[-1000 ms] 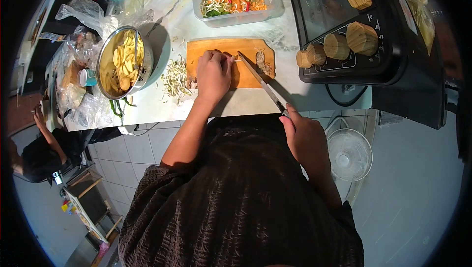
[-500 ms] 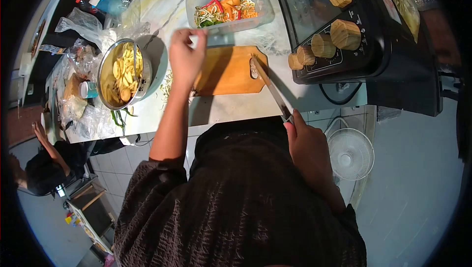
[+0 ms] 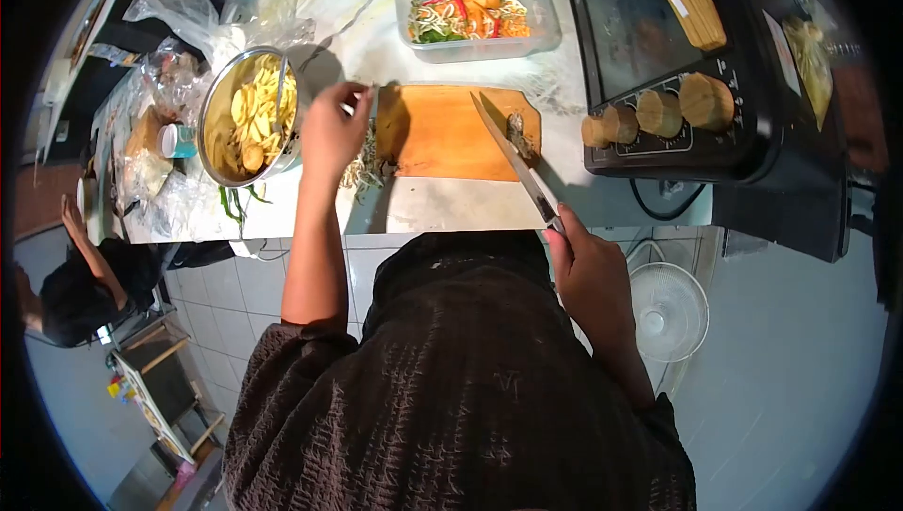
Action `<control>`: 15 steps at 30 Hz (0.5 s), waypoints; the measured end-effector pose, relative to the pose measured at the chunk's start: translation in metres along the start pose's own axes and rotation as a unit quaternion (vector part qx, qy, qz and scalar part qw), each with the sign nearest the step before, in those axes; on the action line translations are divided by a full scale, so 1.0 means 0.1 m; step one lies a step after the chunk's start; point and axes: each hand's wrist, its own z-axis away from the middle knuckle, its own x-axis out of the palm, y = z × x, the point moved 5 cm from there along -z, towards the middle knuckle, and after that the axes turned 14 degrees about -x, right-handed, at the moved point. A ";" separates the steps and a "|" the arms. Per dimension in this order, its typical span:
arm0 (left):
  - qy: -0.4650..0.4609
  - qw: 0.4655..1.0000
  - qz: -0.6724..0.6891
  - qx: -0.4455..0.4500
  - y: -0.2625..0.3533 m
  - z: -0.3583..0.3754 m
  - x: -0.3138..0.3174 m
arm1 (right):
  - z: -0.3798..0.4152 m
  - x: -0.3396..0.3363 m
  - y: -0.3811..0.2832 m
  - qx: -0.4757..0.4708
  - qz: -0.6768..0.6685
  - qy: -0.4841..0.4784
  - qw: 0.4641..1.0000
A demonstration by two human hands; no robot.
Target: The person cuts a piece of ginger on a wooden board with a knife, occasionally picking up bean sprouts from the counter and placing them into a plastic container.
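My right hand (image 3: 593, 271) grips the handle of a knife (image 3: 515, 156), its long blade slanting up and left over the right end of the wooden cutting board (image 3: 442, 130). My left hand (image 3: 337, 130) is just off the board's left end, thumb and fingers pinched together. Whatever is between those fingertips is too small to make out. Below and beside it, thin pale scraps (image 3: 362, 172) lie on the counter. Past the board stands a clear plastic container (image 3: 482, 48) holding bean sprouts, red pieces, orange pieces and greens.
A metal bowl (image 3: 209, 140) of yellow slices with a utensil stands left, near plastic bags (image 3: 179, 17) and green chillies (image 3: 230, 203). At right sits a black appliance with wooden knobs (image 3: 705, 102). A white basket (image 3: 668, 314) is below the counter; another person (image 3: 89, 276) is far left.
The view has shifted, so the counter things sit further right. My left hand has moved away from the container, down and left beside the board. My right hand still holds the knife.
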 end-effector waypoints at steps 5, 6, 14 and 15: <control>0.022 0.993 -0.110 -0.023 -0.36 0.05 0.19 | -0.12 0.06 -0.07 -0.025 0.025 -0.029 0.999; 0.022 0.992 -0.119 -0.023 -0.38 0.04 0.21 | -0.12 0.06 -0.08 -0.027 0.026 -0.031 0.999; 0.006 0.987 -0.145 -0.062 -0.46 0.01 0.28 | -0.11 0.06 -0.06 -0.024 0.001 -0.044 0.999; 0.027 0.990 -0.129 -0.043 -0.45 0.03 0.27 | -0.11 0.06 -0.06 -0.024 0.001 -0.043 0.999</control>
